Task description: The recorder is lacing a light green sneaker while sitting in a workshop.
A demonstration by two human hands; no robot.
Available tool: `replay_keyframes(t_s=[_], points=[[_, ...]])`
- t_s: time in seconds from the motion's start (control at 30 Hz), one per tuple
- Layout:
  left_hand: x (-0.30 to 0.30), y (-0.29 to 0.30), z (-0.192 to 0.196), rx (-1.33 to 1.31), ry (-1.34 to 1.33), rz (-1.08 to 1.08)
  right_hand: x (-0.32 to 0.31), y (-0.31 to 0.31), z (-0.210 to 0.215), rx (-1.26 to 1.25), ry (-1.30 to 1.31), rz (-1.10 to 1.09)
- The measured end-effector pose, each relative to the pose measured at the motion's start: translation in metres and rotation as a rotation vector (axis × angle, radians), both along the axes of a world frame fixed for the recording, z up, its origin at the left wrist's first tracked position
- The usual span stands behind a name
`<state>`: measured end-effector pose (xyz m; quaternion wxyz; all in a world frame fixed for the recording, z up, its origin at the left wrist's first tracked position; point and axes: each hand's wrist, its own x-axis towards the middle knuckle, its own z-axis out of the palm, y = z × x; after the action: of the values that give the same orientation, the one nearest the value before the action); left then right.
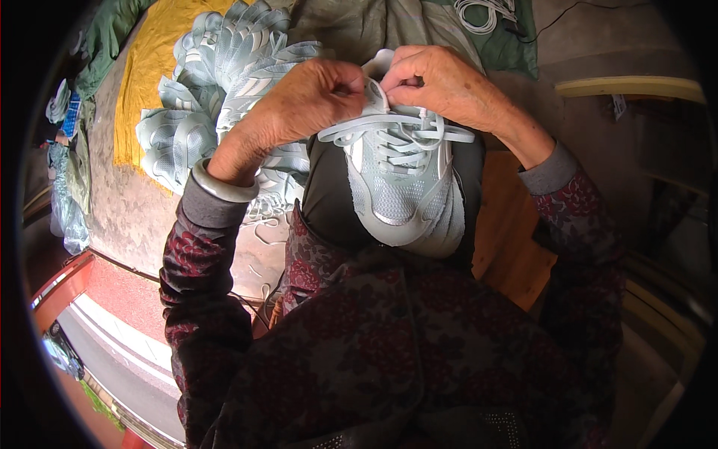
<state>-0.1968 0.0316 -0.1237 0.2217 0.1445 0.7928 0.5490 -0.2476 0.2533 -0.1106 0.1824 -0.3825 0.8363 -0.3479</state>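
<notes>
A pale grey-blue sports shoe upper (389,187) rests on my dark lap, toe toward me, with another piece of the same colour showing under its right side. Flat pale shoelaces (404,146) cross its front, and loose lengths lie over both sides. At the tongue (374,97), my left hand (307,97) is closed, its thumb and fingertips pinching at the left edge. My right hand (441,84) pinches a strand of lace just beside it, close to the collar. The fingertips partly hide what each one grips.
A heap of matching shoe uppers (239,82) lies at the left on a yellow cloth (142,90) and the floor. Loose laces (262,232) trail below it. A coiled white cable (482,15) sits at the far right on green cloth. A wooden board (512,224) is right of my lap.
</notes>
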Motion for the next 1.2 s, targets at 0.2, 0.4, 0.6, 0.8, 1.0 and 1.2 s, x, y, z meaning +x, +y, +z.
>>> replay_keyframes(t_s=[0.2,0.4,0.6,0.8,1.0,1.2], points=[[0.008,0.013,0.013,-0.286,0.37,0.009,0.0,0.0,0.001,-0.012,0.051,0.026],[0.003,0.007,-0.006,-0.007,-0.032,0.091,0.001,-0.004,-0.007,-0.044,-0.036,-0.024],[0.001,0.003,0.005,-0.188,0.107,0.038,0.001,-0.001,-0.01,-0.064,-0.131,-0.018],[-0.011,-0.008,-0.005,-0.256,0.176,-0.017,0.002,-0.005,-0.008,-0.01,-0.029,0.02],[-0.01,-0.001,-0.003,-0.094,0.057,-0.024,-0.001,0.007,0.006,0.056,0.237,0.089],[-0.015,-0.005,-0.007,-0.073,-0.031,-0.073,-0.026,0.036,0.019,0.152,0.492,0.081]])
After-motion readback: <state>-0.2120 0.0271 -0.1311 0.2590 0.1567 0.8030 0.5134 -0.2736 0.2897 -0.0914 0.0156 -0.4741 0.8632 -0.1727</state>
